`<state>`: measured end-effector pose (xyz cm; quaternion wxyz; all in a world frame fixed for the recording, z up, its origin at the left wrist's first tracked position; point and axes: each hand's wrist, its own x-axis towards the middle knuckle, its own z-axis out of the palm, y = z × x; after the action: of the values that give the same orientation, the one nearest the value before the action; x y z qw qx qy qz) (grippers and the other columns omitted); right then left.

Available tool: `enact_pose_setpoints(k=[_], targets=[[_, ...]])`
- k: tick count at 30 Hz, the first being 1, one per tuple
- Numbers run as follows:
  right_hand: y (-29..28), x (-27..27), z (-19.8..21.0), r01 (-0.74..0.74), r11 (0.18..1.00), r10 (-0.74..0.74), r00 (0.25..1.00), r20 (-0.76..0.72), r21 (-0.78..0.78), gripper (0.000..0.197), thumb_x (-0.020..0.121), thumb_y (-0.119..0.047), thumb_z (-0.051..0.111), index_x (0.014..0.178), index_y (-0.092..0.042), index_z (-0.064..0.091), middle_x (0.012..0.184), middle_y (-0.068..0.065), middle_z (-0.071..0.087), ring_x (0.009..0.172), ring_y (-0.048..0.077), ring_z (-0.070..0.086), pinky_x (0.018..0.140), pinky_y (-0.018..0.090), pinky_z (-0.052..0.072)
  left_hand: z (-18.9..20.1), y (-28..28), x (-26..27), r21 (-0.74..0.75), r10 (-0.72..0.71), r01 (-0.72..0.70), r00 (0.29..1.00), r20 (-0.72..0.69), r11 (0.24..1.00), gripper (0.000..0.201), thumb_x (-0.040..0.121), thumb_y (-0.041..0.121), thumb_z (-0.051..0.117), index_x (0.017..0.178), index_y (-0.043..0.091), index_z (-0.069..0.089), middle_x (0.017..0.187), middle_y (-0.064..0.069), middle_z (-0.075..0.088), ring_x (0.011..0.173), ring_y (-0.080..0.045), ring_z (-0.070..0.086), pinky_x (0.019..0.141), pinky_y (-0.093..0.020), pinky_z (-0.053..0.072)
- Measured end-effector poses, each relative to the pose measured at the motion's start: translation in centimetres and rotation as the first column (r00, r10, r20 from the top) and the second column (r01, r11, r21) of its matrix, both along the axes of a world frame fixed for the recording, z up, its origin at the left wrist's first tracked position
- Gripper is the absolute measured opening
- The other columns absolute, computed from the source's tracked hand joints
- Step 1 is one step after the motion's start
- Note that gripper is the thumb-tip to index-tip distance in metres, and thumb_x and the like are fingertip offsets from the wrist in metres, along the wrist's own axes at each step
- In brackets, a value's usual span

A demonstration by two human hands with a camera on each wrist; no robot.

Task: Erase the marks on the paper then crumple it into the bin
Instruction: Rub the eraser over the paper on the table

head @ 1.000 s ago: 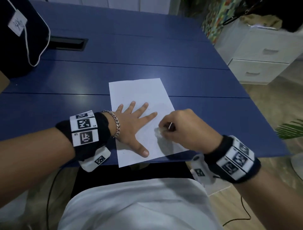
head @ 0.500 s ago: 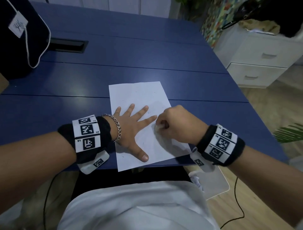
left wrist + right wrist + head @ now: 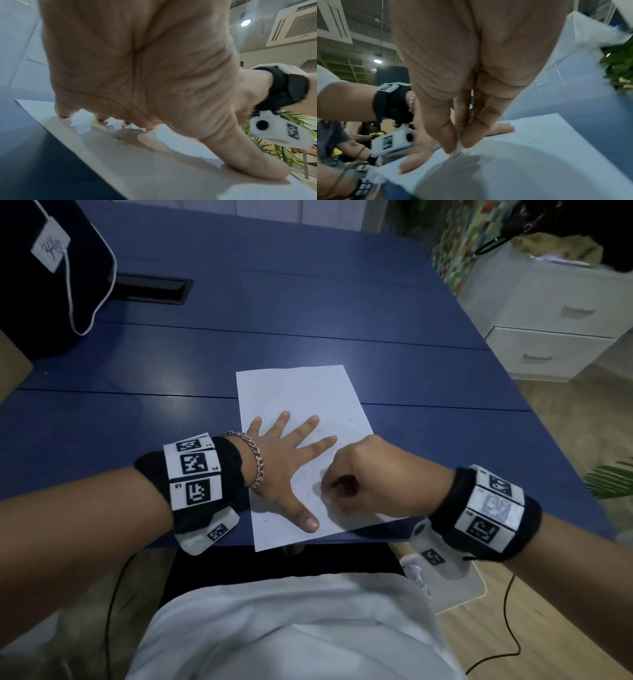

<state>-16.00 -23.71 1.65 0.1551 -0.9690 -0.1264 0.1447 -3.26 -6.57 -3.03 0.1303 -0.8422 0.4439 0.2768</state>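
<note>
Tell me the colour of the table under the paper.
Dark blue. The table shows best in the head view, with the white paper lying on it.

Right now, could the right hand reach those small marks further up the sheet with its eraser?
Probably yes. The right hand pinches the eraser against the paper, and nothing lies on the upper part. The left hand rests flat beside it, pinning the sheet.

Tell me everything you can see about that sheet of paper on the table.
The paper is a plain white sheet, uncrumpled, lying flat on the blue table with its near edge slightly past the table's front. A few tiny dark specks dot it. The left hand presses on it with fingers spread. The right hand pinches a small white eraser with its tip on the paper, near the left thumb.
</note>
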Motion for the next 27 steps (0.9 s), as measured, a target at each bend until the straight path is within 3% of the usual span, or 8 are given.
enact_pose_setpoints(k=[3,6,11,14,17,20,22,27], targets=[[-0.6,1.4,0.3,-0.006,1.0,0.006,1.0,-0.013,-0.013,0.019,0.083,-0.035,0.065,0.088,-0.023,0.079,0.078,-0.004,0.071,0.069,0.011,0.063,0.067,0.027,0.054,-0.1,0.0,0.0,0.003,-0.005,0.005,1.0,0.006,1.0,0.149,0.044,0.11,0.055,0.146,0.059,-0.041,0.161,0.015,-0.049,0.155,-0.035,-0.036,0.123,-0.071,-0.011],[-1.6,2.9,0.0,0.101,0.994,-0.097,0.989,0.114,-0.034,0.013,0.081,-0.022,0.07,0.091,-0.021,0.078,0.078,-0.002,0.07,0.069,0.015,0.063,0.069,0.04,0.057,-0.2,0.1,0.1,0.0,-0.005,0.005,1.0,0.008,1.0,0.151,0.041,0.111,0.053,0.148,0.057,-0.04,0.162,0.015,-0.049,0.156,-0.035,-0.036,0.124,-0.071,-0.011],[0.3,-0.2,0.2,-0.046,0.999,0.046,0.999,-0.008,-0.024,0.02,0.085,-0.035,0.065,0.077,-0.019,0.074,0.071,0.0,0.068,0.064,0.016,0.06,0.061,0.03,0.052,-0.1,0.1,-0.1,-0.024,0.001,-0.001,1.0,-0.007,1.0,0.146,0.042,0.109,0.056,0.145,0.064,-0.039,0.162,0.014,-0.049,0.154,-0.037,-0.037,0.122,-0.074,-0.011],[-1.5,1.0,0.4,0.023,0.997,-0.02,0.999,0.041,-0.074,0.011,0.085,-0.029,0.069,0.087,-0.024,0.079,0.079,-0.006,0.072,0.068,0.01,0.063,0.069,0.031,0.056,0.2,0.0,-0.1,-0.023,0.002,-0.002,1.0,-0.03,1.0,0.142,0.037,0.111,0.052,0.139,0.071,-0.039,0.162,0.011,-0.05,0.154,-0.041,-0.037,0.12,-0.077,-0.008],[-2.3,1.1,-0.3,0.127,0.989,-0.116,0.983,0.144,-0.07,0.015,0.085,-0.027,0.063,0.089,-0.025,0.078,0.079,-0.005,0.071,0.069,0.013,0.062,0.07,0.038,0.057,0.3,-0.1,-0.2,-0.008,0.002,-0.003,1.0,-0.03,1.0,0.143,0.034,0.112,0.051,0.138,0.072,-0.039,0.162,0.011,-0.05,0.154,-0.042,-0.036,0.119,-0.079,-0.006],[-0.2,-1.1,-0.3,-0.013,0.998,0.015,0.999,0.029,-0.062,0.02,0.082,-0.038,0.06,0.08,-0.022,0.072,0.075,-0.002,0.065,0.065,0.015,0.059,0.064,0.036,0.053,0.4,-0.2,-0.4,0.007,0.004,-0.004,1.0,-0.017,1.0,0.143,0.042,0.108,0.059,0.142,0.07,-0.036,0.163,0.009,-0.049,0.155,-0.044,-0.034,0.119,-0.079,-0.005],[-0.1,-1.3,0.1,-0.055,0.994,0.052,0.998,-0.027,-0.094,0.019,0.085,-0.035,0.061,0.08,-0.021,0.071,0.075,0.0,0.065,0.065,0.015,0.058,0.064,0.035,0.052,0.7,-0.5,-0.5,0.016,-0.001,0.001,1.0,-0.005,1.0,0.144,0.048,0.104,0.066,0.144,0.068,-0.035,0.163,0.008,-0.048,0.155,-0.045,-0.033,0.119,-0.08,-0.003],[-2.4,1.0,-0.3,0.172,0.978,-0.149,0.973,0.176,-0.122,0.012,0.087,-0.027,0.065,0.087,-0.021,0.076,0.077,-0.003,0.068,0.07,0.018,0.062,0.07,0.042,0.057,1.4,-0.6,-0.5,0.008,0.005,-0.005,1.0,-0.011,1.0,0.146,0.046,0.103,0.067,0.146,0.068,-0.033,0.166,0.008,-0.045,0.156,-0.045,-0.031,0.12,-0.08,-0.001]])
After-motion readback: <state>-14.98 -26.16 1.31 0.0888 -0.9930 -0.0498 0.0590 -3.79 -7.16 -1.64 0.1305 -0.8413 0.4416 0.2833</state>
